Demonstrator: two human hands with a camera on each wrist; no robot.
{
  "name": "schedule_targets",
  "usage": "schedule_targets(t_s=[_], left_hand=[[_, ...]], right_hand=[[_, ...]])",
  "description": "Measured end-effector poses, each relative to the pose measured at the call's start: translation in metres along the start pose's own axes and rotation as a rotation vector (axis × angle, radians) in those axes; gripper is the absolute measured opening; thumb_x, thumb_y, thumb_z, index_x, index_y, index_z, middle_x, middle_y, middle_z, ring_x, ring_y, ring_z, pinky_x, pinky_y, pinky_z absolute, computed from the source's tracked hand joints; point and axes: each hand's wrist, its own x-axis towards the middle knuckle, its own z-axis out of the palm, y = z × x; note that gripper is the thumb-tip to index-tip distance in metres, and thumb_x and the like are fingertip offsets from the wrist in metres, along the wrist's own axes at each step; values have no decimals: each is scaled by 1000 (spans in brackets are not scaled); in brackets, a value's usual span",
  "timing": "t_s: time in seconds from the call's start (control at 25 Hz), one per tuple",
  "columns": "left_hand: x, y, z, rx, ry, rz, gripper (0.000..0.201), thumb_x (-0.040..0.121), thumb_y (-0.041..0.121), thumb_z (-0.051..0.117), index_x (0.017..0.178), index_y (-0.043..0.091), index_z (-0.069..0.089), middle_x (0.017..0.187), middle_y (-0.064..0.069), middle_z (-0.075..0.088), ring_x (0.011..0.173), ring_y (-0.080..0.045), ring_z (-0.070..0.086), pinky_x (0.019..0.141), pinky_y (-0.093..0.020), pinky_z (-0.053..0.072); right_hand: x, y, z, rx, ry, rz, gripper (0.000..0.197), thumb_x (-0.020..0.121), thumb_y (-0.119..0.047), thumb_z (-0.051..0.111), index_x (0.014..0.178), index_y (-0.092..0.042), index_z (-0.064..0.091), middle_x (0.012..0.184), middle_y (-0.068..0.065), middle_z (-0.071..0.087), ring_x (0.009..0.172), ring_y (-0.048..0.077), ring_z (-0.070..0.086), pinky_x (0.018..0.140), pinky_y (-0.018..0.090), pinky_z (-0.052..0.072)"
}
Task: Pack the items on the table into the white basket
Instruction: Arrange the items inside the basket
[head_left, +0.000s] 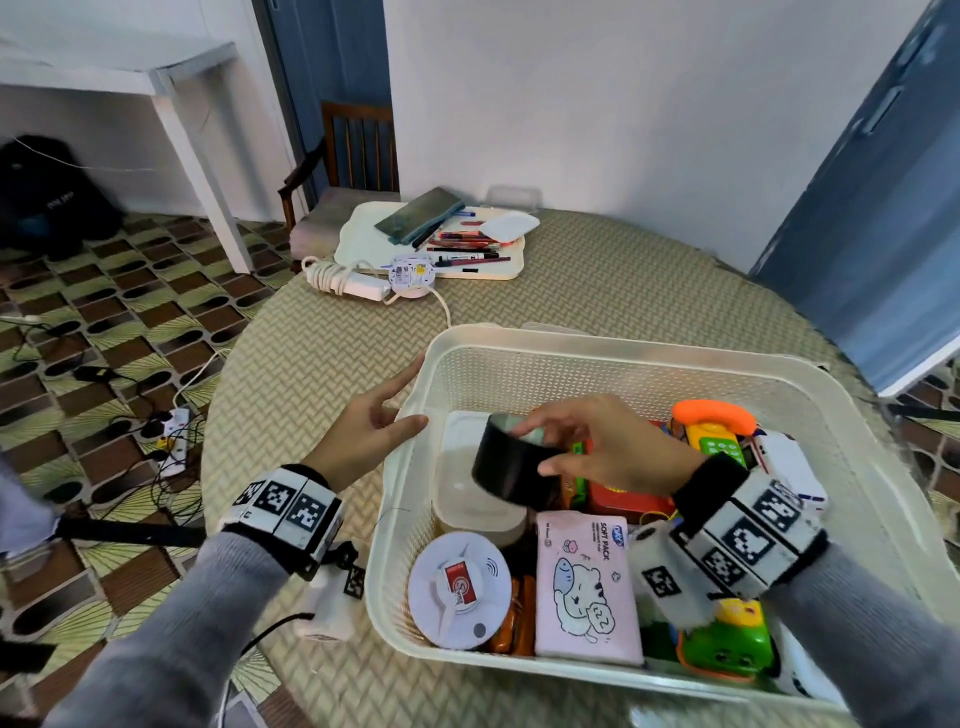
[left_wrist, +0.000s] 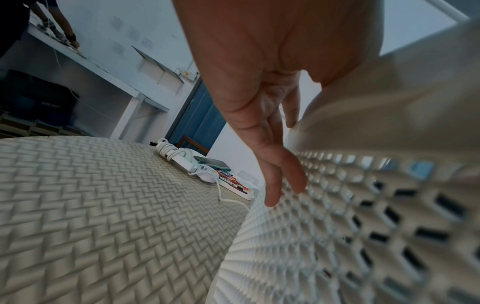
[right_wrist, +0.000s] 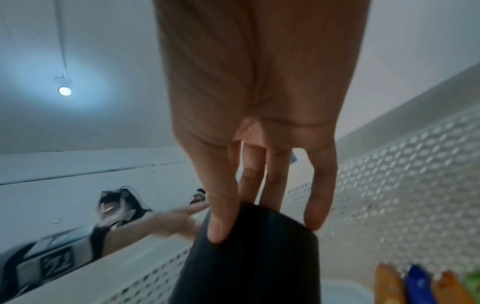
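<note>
The white basket (head_left: 597, 348) sits on the near right part of the round woven-patterned worktop (head_left: 322, 364), its mesh walls perforated all round. Inside it lie a pink tissue pack (head_left: 587, 587), a round white smoke alarm (head_left: 460, 590), a clear lidded container (head_left: 467, 483), a red box (head_left: 623, 499), an orange-and-yellow toy phone (head_left: 714, 421) and a green toy (head_left: 727, 644), crowding the floor of the basket. Well apart, at the far edge of the worktop, a cream tray (head_left: 363, 244) carries pens (head_left: 467, 247) and a dark pouch (head_left: 418, 215); a coiled white power strip (head_left: 343, 280) lies just beside it.

The right hand (head_left: 608, 447) pinches a black roll of tape (head_left: 511, 467) between thumb and fingers, holding it tilted above the clear container inside the basket. The roll is glossy black outside with a pale inner core. The left hand (head_left: 371, 421) has its fingers straight and spread, resting against the basket's left rim and outer wall, gripping nothing.
</note>
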Motion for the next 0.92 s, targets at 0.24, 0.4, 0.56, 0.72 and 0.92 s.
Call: schedule_targets(t_s=[0.24, 0.4, 0.56, 0.72, 0.92], left_hand=[[2, 3, 1, 43, 4, -4, 64, 89, 7, 64, 134, 47, 43, 89, -8, 70, 84, -20, 62, 73, -26, 53], [3, 7, 4, 55, 35, -2, 62, 90, -4, 55, 140, 26, 36, 102, 13, 69, 78, 1, 68, 65, -15, 53], [2, 8, 3, 76, 43, -10, 63, 90, -5, 55, 137, 31, 32, 79, 22, 71, 72, 0, 68, 62, -14, 52], [5, 2, -2, 111, 36, -18, 60, 88, 6, 64, 134, 39, 42, 86, 19, 71, 84, -20, 67, 69, -25, 57], [1, 6, 0, 128, 41, -13, 69, 81, 19, 72, 141, 33, 41, 92, 5, 70, 81, -21, 65, 74, -32, 57]], right_hand=[[-3, 28, -9, -247, 166, 125, 43, 77, -11, 76, 117, -27, 68, 100, 0, 70, 94, 14, 64, 88, 34, 52], [12, 25, 1, -429, 34, 143, 38, 81, -12, 71, 116, -27, 66, 103, -3, 70, 99, 17, 63, 88, 32, 50], [14, 26, 5, -478, -6, 161, 35, 83, -13, 70, 115, -27, 66, 110, -4, 67, 103, 17, 60, 90, 30, 47], [14, 25, 1, -521, -41, 116, 35, 83, -16, 71, 116, -25, 64, 118, -4, 62, 108, 18, 56, 91, 30, 42], [14, 16, 13, -600, -67, 122, 38, 82, -14, 70, 118, -24, 62, 131, -5, 51, 112, 22, 56, 90, 32, 44]])
